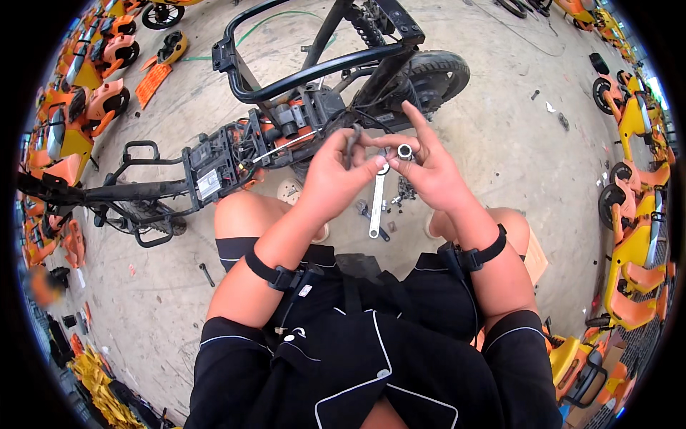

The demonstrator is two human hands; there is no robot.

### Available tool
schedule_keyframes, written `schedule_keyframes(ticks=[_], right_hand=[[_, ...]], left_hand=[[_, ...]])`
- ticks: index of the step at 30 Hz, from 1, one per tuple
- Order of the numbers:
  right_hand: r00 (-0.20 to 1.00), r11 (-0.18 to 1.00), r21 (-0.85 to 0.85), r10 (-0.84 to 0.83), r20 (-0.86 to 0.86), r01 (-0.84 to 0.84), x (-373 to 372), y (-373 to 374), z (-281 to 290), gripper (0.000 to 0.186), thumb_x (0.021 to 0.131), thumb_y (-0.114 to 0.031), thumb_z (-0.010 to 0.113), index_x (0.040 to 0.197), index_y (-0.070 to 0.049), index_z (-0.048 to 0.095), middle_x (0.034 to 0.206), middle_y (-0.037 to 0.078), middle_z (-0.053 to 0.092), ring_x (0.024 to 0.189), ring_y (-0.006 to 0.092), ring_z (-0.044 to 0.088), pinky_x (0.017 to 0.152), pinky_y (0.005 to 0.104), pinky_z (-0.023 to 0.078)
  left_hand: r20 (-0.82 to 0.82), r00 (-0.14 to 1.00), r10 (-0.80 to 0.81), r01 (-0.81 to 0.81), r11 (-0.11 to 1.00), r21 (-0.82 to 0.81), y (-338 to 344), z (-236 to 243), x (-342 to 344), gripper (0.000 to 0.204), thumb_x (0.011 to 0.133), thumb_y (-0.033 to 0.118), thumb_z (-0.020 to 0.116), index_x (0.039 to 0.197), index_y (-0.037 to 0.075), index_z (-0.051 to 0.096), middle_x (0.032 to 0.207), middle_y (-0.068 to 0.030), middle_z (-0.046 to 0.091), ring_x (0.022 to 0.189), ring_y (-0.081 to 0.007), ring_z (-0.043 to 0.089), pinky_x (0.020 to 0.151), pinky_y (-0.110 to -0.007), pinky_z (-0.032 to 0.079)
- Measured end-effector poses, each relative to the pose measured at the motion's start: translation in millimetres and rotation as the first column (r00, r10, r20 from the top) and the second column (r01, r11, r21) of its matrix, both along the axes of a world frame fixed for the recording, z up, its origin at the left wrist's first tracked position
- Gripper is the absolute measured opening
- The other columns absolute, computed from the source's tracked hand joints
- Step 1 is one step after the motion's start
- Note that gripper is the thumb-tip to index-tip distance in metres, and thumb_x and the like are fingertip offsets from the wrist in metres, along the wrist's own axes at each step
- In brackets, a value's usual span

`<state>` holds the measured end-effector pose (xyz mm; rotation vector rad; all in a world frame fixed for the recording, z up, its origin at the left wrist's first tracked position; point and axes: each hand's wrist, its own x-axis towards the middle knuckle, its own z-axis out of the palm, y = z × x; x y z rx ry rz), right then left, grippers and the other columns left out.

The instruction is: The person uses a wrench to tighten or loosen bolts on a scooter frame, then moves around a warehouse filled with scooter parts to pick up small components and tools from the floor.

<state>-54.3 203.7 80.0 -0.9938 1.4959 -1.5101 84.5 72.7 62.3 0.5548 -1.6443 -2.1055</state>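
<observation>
My left hand (334, 177) is closed, its thumb and fingers pinched at the upper end of a long silver wrench (376, 206) that points down toward me. A dark grey, curved piece (351, 148) shows at its fingers; its kind I cannot make out. Close beside it my right hand (433, 174) has thumb and fingers around a shiny round socket (404, 151), with one finger stretched up and away. The thumbs nearly meet at the wrench's upper end. Both hands hang in front of a stripped black motorbike frame (325, 69), apart from it.
Under my hands, an adjustable wrench (373, 219) and several small dark bolts (405, 189) lie on the concrete floor. A rear wheel (437, 80) stands beyond the frame. Orange and yellow bikes (638, 154) line both sides. Another small tool (206, 274) lies at left.
</observation>
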Motion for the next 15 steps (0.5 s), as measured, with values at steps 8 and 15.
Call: schedule_keyframes(ticks=[8, 15], right_hand=[[0.87, 0.997, 0.073, 0.014, -0.493, 0.025, 7.5, 0.6, -2.7, 0.084, 0.089, 0.008, 0.048, 0.156, -0.007, 0.0, 0.135, 0.025, 0.056, 0.118, 0.0406, 0.059, 0.098, 0.0422, 0.048], [0.915, 0.988, 0.143, 0.0, -0.403, 0.063, 3.1, -3.2, -12.4, 0.058, 0.094, -0.011, 0.059, 0.146, -0.005, 0.034, 0.111, 0.021, 0.067, 0.094, 0.0314, 0.066, 0.082, 0.04, 0.051]], left_hand=[[0.132, 0.99, 0.053, 0.008, 0.907, -0.421, 15.7, 4.9, -13.6, 0.033, 0.087, 0.017, 0.076, 0.111, 0.002, 0.059, 0.088, 0.0025, 0.059, 0.072, -0.0046, 0.045, 0.064, -0.021, 0.042], [0.189, 0.981, 0.053, -0.022, 0.987, -0.159, 2.2, -13.8, -27.1, 0.026, 0.094, 0.02, 0.068, 0.106, -0.001, 0.057, 0.086, -0.0009, 0.059, 0.074, -0.0063, 0.051, 0.065, -0.024, 0.043]])
